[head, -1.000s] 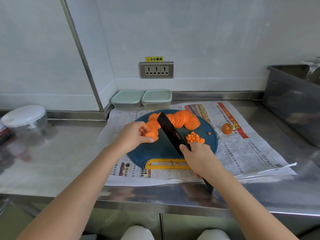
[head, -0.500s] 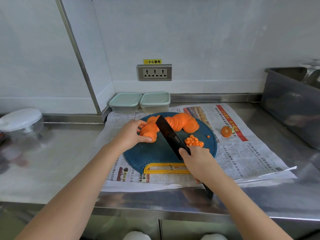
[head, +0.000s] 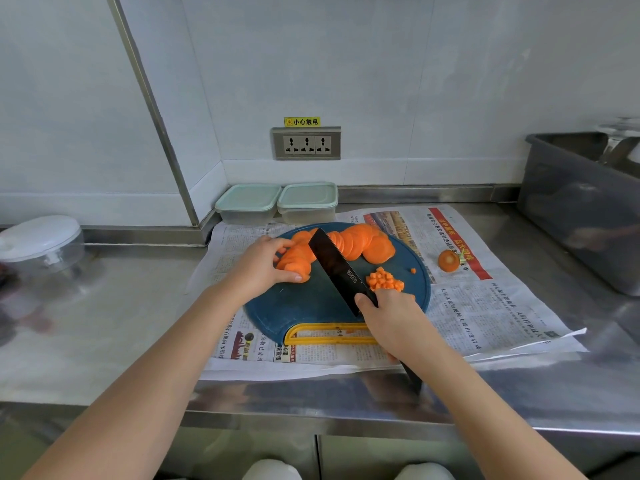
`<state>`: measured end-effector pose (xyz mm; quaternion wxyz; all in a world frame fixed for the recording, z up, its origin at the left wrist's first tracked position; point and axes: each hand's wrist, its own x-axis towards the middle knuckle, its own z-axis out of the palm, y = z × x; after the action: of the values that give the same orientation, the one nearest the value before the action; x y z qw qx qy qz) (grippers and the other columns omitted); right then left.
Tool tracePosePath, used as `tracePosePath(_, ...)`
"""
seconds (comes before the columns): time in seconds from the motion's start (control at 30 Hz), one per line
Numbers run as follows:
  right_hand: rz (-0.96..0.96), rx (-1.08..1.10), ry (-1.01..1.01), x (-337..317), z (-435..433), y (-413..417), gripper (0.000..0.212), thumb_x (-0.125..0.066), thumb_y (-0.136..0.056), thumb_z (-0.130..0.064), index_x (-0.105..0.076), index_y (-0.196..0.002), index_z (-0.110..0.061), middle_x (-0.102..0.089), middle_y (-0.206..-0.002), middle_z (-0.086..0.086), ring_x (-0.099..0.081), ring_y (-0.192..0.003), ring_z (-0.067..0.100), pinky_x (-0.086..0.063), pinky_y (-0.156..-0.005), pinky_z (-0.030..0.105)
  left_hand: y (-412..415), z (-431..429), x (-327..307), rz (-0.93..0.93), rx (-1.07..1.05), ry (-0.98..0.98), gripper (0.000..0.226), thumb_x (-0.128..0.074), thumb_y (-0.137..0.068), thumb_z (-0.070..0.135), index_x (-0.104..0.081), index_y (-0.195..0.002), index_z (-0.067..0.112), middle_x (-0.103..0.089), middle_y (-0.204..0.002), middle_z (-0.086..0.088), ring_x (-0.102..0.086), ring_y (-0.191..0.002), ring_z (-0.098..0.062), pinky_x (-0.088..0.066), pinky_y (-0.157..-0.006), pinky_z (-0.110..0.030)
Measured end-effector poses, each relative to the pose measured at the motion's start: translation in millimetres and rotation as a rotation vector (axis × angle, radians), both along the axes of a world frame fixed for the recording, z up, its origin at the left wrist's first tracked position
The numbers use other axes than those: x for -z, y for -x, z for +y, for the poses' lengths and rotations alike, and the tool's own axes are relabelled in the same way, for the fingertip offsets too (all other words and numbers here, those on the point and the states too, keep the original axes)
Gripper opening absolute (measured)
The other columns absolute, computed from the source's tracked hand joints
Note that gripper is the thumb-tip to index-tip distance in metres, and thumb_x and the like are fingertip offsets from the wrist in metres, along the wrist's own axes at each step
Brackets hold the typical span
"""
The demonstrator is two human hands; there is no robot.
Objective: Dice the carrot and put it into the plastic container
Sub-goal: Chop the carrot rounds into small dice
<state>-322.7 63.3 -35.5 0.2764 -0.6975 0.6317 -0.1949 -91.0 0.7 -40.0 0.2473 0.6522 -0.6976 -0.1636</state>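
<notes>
1. Left hand (head: 258, 268) pinches carrot slices (head: 298, 263) on the cutting board (head: 304, 303).
2. Right hand (head: 391, 317) grips the knife (head: 337, 268); its blade lies just right of the slices.
3. Lidded plastic containers (head: 277, 202) sit beyond the board.

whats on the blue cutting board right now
A row of carrot slices, a small pile of diced carrot, one stray cube. The left hand grips the slices' near end; the knife, in the right hand, hides some slices.
</notes>
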Motion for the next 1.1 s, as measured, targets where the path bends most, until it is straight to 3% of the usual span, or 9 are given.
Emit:
tracePosePath(0.2,0.035,-0.009,0.01,-1,0,0,0.03,-0.039,-0.101,-0.039,-0.049,-0.086,-0.015,-0.049,-0.069,-0.001,-0.048,-0.059,0.008,-0.031,-0.046,0.019,6,7,2,-0.043,-0.011,0.066,0.055,-0.079,-0.074,0.032,-0.05,-0.12,0.02,-0.052,-0.124,0.0,-0.053,-0.109,-0.016,-0.046,-0.086,-0.03)
tracePosePath(0.43,0.013,-0.014,0.01,-1,0,0,0.031,-0.039,-0.101,-0.038,-0.048,-0.083,-0.015,-0.049,-0.068,0.001,-0.048,-0.059,0.011,-0.034,-0.047,0.022,12,23,2,-0.115,0.11,-0.02,0.044,-0.063,-0.089,0.036,-0.046,-0.128,0.025,-0.051,-0.127,0.002,-0.051,-0.111,-0.014,-0.039,-0.085,-0.026)
tracePosePath(0.57,0.036,-0.005,0.025,-1,-1,-1,0.033,-0.039,-0.101,-0.039,-0.046,-0.078,-0.015,-0.047,-0.068,-0.001,-0.045,-0.059,0.009,-0.032,-0.049,0.022,25,43,8,-0.118,0.122,0.011,0.042,-0.051,-0.097,0.027,-0.036,-0.137,0.025,-0.042,-0.129,-0.001,-0.044,-0.105,-0.009,-0.034,-0.084,-0.022)
tracePosePath(0.63,0.043,-0.022,0.051,0,3,-2,0.036,-0.04,-0.101,-0.037,-0.045,-0.072,-0.016,-0.049,-0.068,0.0,-0.046,-0.059,0.011,-0.031,-0.048,0.023,35,51,15,-0.075,0.084,0.053,0.042,-0.047,-0.099,0.021,-0.033,-0.138,0.018,-0.038,-0.13,-0.005,-0.044,-0.109,-0.013,-0.031,-0.087,-0.019)
tracePosePath(0.77,0.071,-0.043,0.126,5,13,-6,0.037,-0.041,-0.101,-0.035,-0.059,-0.093,-0.004,-0.056,-0.081,0.007,-0.056,-0.078,0.024,-0.043,-0.066,0.029,44,54,27,-0.026,-0.006,0.115,0.044,-0.051,-0.095,0.01,-0.03,-0.133,-0.001,-0.036,-0.133,-0.016,-0.039,-0.125,-0.025,-0.026,-0.095,-0.017)
tracePosePath(0.97,0.148,-0.081,0.164,6,21,-18,0.034,-0.039,-0.101,-0.035,-0.055,-0.09,-0.007,-0.062,-0.093,0.014,-0.062,-0.091,0.031,-0.037,-0.065,0.028,66,56,23,0.226,-0.121,0.032,0.064,-0.049,-0.089,-0.002,-0.017,-0.143,0.011,-0.022,-0.141,-0.008,-0.038,-0.126,-0.023,-0.037,-0.104,-0.03)
tracePosePath(1.1,0.145,-0.12,0.165,7,30,-27,0.035,-0.036,-0.103,-0.032,-0.054,-0.099,-0.003,-0.062,-0.102,0.017,-0.062,-0.096,0.034,-0.037,-0.066,0.03,73,57,22,0.259,-0.149,0.067,0.061,-0.043,-0.088,-0.009,-0.018,-0.142,0.006,-0.023,-0.138,-0.014,-0.035,-0.126,-0.026,-0.028,-0.098,-0.021)
